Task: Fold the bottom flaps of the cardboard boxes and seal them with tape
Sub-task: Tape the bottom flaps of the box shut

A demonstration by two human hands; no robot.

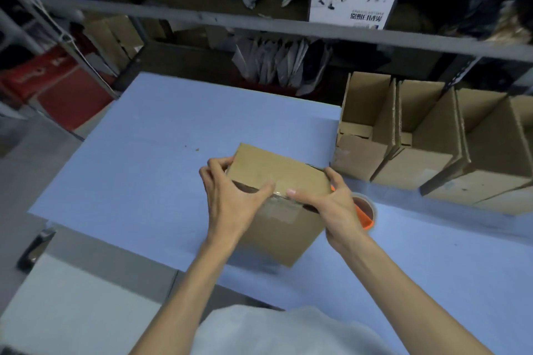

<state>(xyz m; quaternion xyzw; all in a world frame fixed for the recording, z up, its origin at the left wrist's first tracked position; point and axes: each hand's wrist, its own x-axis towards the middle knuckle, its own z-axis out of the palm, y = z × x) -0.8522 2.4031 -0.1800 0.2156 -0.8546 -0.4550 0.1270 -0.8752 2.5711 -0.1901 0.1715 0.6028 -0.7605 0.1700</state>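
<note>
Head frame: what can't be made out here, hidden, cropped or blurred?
1. Head view: tape roll mostly behind the right hand.
2. Head view: box seam, its middle covered by the thumbs of the left hand and right hand; tape extent unclear.
3. Head view: open boxes, last one cut by the right edge.
4. Head view: dark object at left, too blurred to identify.

The right hand point(336, 204) hides most of the orange tape roll point(368, 215) (just a rim shows); the cardboard box point(274, 167) blurs on its near face; the rightmost carton point(484, 181) is cut off.
</note>
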